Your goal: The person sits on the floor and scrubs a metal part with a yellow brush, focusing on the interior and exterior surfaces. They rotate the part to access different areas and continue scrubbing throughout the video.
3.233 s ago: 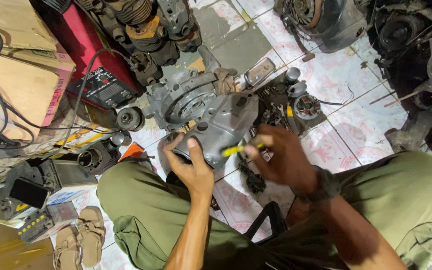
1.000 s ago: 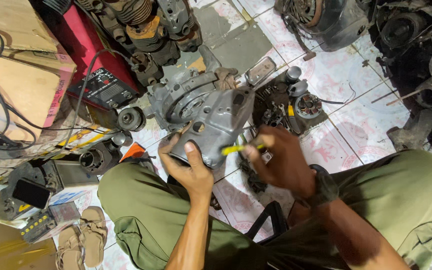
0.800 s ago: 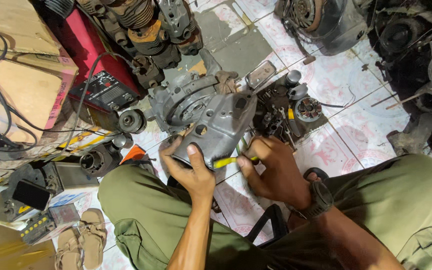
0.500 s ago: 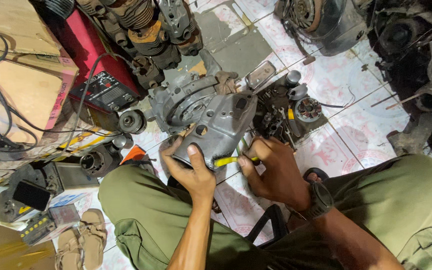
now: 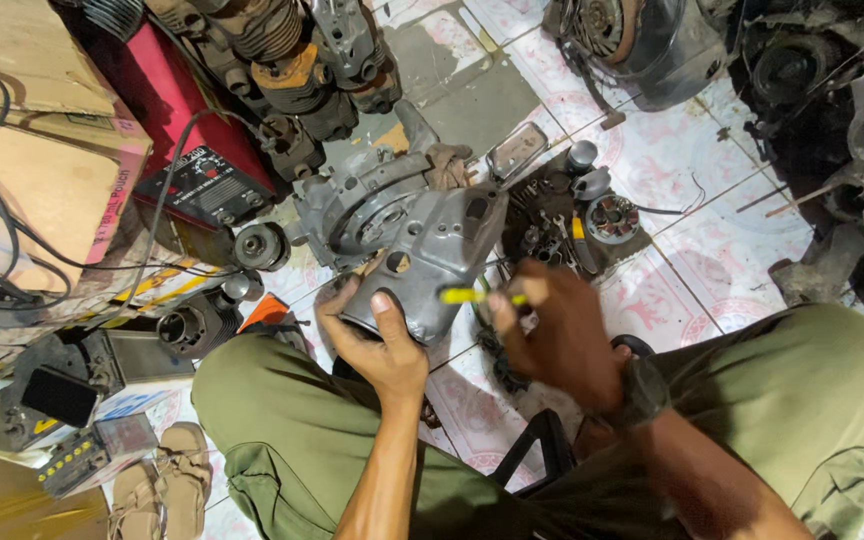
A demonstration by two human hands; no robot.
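Handling notes: grey engine cover, rigid casting, grip at the rim

Engine cover [image 5: 432, 255] is a grey cast-metal shell, propped on its near edge above the person's knees, leaning back against the bigger engine case [image 5: 352, 205] on the tiled floor [image 5: 672, 150].

Left hand [image 5: 377, 340] cups the near rim from below, fingers wrapped around the left edge, thumb pressed flat on the outer face. Right hand [image 5: 552, 325] is closed in a pinch on a yellow-handled tool [image 5: 472, 296], tip pointed at the cover's near right edge. Contact point is blurred, can't tell if it's touching.

Judgement on handling:
- Stiff, no flex. Looks moderately heavy for one hand, hence the lean on the case.
- Surface matte, probably oily or grimy in this shop, so expect slip on the flat face.
- Best hold is the rim and the bosses near the holes, not the smooth dome.
- Cast lugs could chip if it drops on tile.

Loose small parts [image 5: 552, 235] and a stator [image 5: 612, 217] sit just beyond the cover.
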